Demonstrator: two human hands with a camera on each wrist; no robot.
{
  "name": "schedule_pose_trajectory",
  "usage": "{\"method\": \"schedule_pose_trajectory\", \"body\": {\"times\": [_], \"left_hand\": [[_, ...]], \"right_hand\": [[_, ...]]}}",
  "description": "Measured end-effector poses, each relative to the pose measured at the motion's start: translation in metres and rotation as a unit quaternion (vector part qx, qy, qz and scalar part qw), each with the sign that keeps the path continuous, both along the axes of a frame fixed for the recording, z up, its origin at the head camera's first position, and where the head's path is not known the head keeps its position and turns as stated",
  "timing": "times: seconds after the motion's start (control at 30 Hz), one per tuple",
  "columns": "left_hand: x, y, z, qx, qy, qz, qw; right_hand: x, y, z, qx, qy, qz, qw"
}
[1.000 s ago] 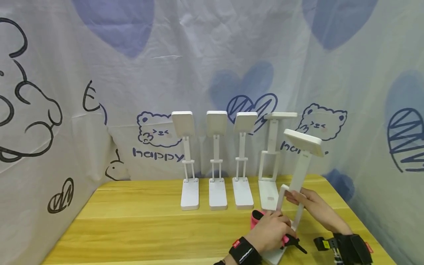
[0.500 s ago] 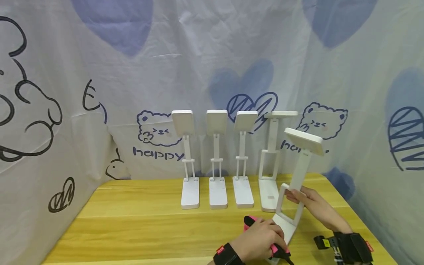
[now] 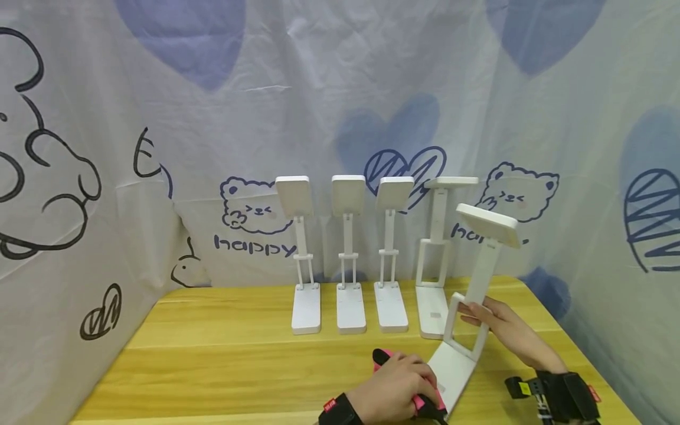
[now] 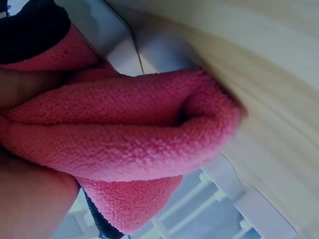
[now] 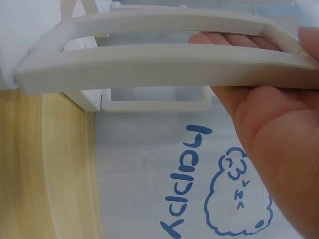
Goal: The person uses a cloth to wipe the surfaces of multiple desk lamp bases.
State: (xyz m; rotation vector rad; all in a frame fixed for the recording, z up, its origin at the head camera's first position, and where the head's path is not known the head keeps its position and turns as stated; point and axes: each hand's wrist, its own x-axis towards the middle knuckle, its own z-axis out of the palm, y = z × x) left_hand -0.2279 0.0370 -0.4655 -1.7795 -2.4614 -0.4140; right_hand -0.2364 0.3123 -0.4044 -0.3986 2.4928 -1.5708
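A white folding phone stand [image 3: 451, 372] is at the right front of the table, its base slanting toward the front and its top plate tilted. My right hand [image 3: 512, 339] grips this stand by its upright frame; in the right wrist view the fingers pass behind the frame bars [image 5: 149, 67], with the thumb on the near side. Bunched in my left hand [image 3: 390, 389] is a pink fleecy cloth [image 4: 124, 149] with black edging. That hand is low at the left edge of the stand's base, and the cloth overlaps the base in the head view.
Several similar white stands [image 3: 350, 307] line the back of the wooden table [image 3: 228, 360]. The rightmost of them [image 3: 432, 313] is close behind the held stand. A printed curtain [image 3: 319, 118] hangs behind and along both sides.
My left hand and the pink cloth have moved left and toward the front along the stand's base, uncovering more of it. The right hand and the stand have stayed nearly in place.
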Motion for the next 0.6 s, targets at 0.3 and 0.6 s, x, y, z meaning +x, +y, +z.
{"method": "schedule_pose_trajectory", "body": {"times": [0.3,0.6], "left_hand": [[-0.011,-0.009,-0.002,-0.006,-0.002,0.050,0.9987],[-0.018,0.005,-0.005,-0.006,0.034,0.137,0.9899]], "right_hand": [[-0.001,-0.001,0.001,0.000,-0.013,-0.014,1.000],[-0.002,-0.002,0.003,0.011,-0.018,-0.023,1.000]]}}
